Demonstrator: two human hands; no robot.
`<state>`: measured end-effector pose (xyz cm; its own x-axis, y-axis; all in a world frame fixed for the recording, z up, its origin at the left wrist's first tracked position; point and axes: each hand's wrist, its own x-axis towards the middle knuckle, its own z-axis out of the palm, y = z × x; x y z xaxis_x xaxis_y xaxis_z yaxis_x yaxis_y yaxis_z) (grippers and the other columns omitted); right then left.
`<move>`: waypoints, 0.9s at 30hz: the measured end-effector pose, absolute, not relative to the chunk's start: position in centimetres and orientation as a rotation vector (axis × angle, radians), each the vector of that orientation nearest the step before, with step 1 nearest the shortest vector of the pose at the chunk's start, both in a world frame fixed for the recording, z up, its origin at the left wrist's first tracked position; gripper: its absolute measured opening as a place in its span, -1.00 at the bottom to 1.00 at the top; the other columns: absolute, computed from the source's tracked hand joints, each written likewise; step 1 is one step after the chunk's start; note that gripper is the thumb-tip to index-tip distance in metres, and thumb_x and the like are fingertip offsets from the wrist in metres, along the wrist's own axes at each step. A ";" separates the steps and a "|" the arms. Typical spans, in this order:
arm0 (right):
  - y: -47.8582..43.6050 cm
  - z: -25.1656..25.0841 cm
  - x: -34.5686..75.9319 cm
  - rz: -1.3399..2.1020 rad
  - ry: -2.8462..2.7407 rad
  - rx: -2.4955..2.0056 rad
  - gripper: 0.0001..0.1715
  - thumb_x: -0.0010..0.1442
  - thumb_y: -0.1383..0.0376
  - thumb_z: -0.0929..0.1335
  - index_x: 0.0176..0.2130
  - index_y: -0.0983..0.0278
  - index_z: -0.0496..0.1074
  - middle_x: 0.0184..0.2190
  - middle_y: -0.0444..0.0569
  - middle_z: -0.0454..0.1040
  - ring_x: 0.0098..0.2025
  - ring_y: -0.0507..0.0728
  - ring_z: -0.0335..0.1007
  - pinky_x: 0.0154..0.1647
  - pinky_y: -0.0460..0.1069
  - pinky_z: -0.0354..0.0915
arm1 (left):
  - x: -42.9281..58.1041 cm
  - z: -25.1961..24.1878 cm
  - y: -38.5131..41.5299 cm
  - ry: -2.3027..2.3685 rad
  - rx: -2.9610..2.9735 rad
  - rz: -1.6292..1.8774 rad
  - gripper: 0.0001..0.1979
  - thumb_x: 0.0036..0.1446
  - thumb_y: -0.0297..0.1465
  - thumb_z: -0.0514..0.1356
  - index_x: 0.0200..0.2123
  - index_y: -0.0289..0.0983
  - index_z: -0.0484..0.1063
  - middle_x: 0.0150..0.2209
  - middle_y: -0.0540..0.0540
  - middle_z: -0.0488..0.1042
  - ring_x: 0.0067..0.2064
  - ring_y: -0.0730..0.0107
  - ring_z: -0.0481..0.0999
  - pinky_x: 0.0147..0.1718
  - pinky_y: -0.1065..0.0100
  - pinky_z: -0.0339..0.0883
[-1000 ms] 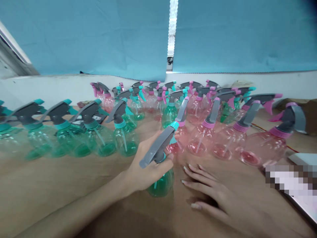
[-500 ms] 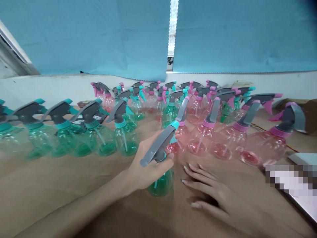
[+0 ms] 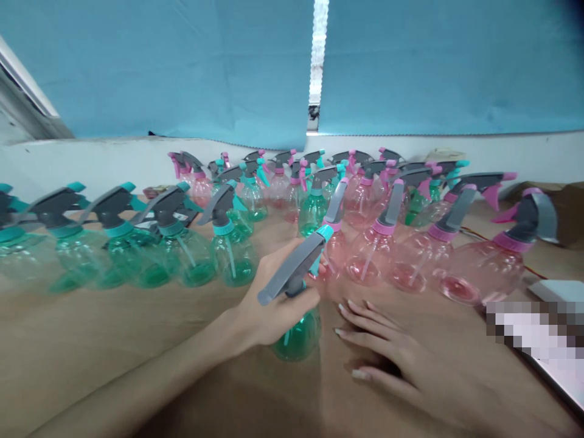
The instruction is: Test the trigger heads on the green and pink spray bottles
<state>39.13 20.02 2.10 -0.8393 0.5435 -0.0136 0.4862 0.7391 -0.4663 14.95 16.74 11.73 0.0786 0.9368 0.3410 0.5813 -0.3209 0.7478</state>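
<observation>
My left hand is wrapped round the neck of a green spray bottle, whose grey head with a turquoise nozzle tips up to the right. The bottle stands on the brown table. To its right, my right hand rests near the tabletop with its fingers spread, holding nothing. A row of green bottles with turquoise collars stands to the left. Pink bottles with pink collars form a row to the right, just beyond my hands.
More pink and green spray bottles crowd the back of the table. A pixelated flat object and a white box lie at the right edge. Behind hangs a blue cloth.
The turquoise trigger under my left hand's fingers shows more fully now, and the fingers have shifted slightly. My right hand has hardly moved.
</observation>
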 end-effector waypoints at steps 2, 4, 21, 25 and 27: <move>20.0 2.0 39.1 0.697 -2.806 -0.835 -0.44 0.28 -0.01 0.25 0.23 -0.06 0.18 0.34 -0.20 -0.01 0.36 0.26 -0.14 0.32 0.29 -0.11 | 15.0 11.8 16.8 1.501 1.936 1.129 -0.89 -0.07 -0.43 0.09 -0.37 -0.20 0.28 -0.44 0.05 0.36 -0.42 0.39 0.40 -0.47 0.36 0.30; 20.0 2.0 39.0 0.702 -2.789 -0.827 -0.44 0.28 0.00 0.26 0.23 -0.04 0.20 0.33 -0.19 0.02 0.35 0.26 -0.12 0.32 0.29 -0.11 | 15.0 11.8 16.8 1.508 1.912 1.130 -0.87 -0.07 -0.43 0.09 -0.36 -0.19 0.30 -0.46 0.06 0.37 -0.44 0.39 0.40 -0.48 0.36 0.31; 19.6 1.5 38.0 0.509 -2.746 -0.805 -0.46 0.29 0.01 0.25 0.18 0.11 0.29 0.27 -0.08 0.20 0.32 0.23 0.00 0.29 0.25 0.04 | 15.5 10.3 16.4 1.600 1.863 1.254 -0.94 0.02 -0.48 0.13 -0.38 -0.23 0.36 -0.42 -0.01 0.46 -0.37 0.36 0.46 -0.34 0.32 0.35; 19.2 2.5 37.2 0.444 -2.702 -0.867 -0.39 0.25 -0.01 0.28 0.18 0.21 0.29 0.20 0.06 0.31 0.24 0.29 0.17 0.21 0.27 0.18 | 16.0 10.1 16.3 1.550 1.843 1.334 -0.75 0.02 -0.52 0.12 -0.18 -0.24 0.38 -0.40 0.01 0.45 -0.37 0.40 0.43 -0.36 0.36 0.35; 18.9 3.4 36.6 0.428 -2.680 -0.882 -0.38 0.24 -0.02 0.28 0.17 0.22 0.29 0.16 0.09 0.36 0.18 0.31 0.26 0.15 0.27 0.25 | 16.0 9.9 16.2 1.531 1.842 1.358 -0.66 0.04 -0.53 0.12 -0.08 -0.23 0.36 -0.35 0.00 0.46 -0.33 0.39 0.44 -0.33 0.36 0.35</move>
